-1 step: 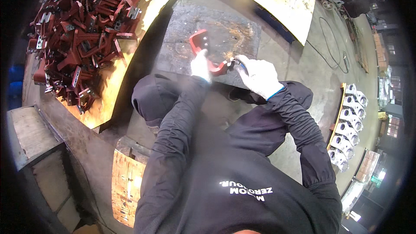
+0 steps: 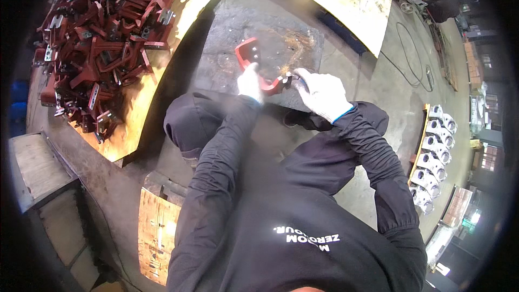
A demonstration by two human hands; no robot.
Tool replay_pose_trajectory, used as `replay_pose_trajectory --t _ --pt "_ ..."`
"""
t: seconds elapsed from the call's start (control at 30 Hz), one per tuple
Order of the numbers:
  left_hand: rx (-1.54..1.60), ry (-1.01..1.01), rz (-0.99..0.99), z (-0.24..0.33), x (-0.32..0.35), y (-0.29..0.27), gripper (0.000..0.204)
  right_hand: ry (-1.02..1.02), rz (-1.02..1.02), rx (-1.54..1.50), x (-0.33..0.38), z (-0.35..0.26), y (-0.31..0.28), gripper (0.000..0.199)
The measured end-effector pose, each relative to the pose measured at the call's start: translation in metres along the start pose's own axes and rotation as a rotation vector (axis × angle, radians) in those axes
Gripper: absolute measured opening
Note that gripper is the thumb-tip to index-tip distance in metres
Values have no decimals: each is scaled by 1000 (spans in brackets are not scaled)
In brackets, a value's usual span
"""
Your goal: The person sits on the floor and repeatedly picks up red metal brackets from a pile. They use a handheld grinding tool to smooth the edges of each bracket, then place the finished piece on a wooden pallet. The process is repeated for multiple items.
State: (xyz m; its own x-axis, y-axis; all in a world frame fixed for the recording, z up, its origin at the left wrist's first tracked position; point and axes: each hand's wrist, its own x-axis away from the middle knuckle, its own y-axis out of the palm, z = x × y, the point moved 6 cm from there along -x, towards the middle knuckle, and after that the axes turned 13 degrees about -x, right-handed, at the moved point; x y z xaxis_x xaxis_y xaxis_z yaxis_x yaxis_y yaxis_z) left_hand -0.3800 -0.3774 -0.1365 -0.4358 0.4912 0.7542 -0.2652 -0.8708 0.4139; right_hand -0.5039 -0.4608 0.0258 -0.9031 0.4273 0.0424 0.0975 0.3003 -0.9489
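A heap of red-painted metal brackets (image 2: 108, 38) covers a plywood board (image 2: 135, 124) at the far left, its outer pieces cut off by the dark rim. On the near edge of the steel work plate (image 2: 227, 38), the gloved left hand (image 2: 250, 84) grips a red bracket (image 2: 254, 65), and the gloved right hand (image 2: 323, 94) closes on a small tool hidden at the bracket's end. At the far right, grey metal castings (image 2: 432, 157) lie in a row on a wooden strip; their detail is hard to make out.
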Motion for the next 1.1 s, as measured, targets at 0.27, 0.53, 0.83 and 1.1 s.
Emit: replay_pose_trajectory --t 0.27,0.53,0.83,1.1 --pt "-9 60 26 2 -4 1 22 27 -28 35 -4 -1 -4 29" --pt "-4 73 28 6 4 5 24 -7 10 91 -6 2 -1 32" --pt "30 126 24 -4 -19 2 26 -49 39 157 -9 -3 0 32" --pt "45 125 28 0 -13 6 25 -73 49 172 -9 -4 -1 31"
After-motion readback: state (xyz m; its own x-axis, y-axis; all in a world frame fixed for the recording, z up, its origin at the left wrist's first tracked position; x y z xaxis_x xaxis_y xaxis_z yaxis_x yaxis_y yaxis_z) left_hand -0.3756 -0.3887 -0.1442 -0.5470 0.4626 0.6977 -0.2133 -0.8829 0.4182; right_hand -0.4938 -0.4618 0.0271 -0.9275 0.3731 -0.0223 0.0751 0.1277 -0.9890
